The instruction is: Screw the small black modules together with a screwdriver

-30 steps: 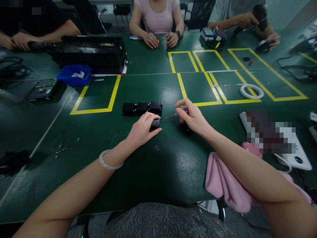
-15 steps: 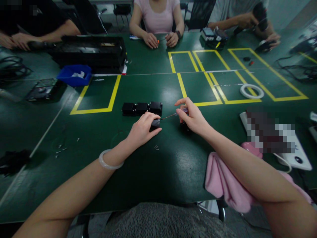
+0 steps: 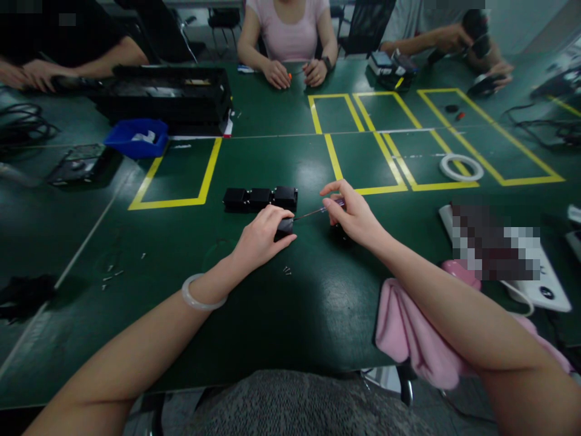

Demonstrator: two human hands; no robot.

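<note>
Our left hand (image 3: 262,235) grips a small black block (image 3: 285,227) on the green tabletop (image 3: 272,327), near a black three-block row (image 3: 260,198) — our right hand (image 3: 348,211) pinches a screwdriver (image 3: 323,209), tip at the block.

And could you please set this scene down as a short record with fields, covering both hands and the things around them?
Left hand: holds a small black block
Right hand: grips a screwdriver
Screwdriver tip: at the block's right side; exact contact too small to tell
Beyond left hand: three black blocks in a row
Loose screws: near left hand, more farther left
Far left: blue bin
On the right: pink cloth
</note>
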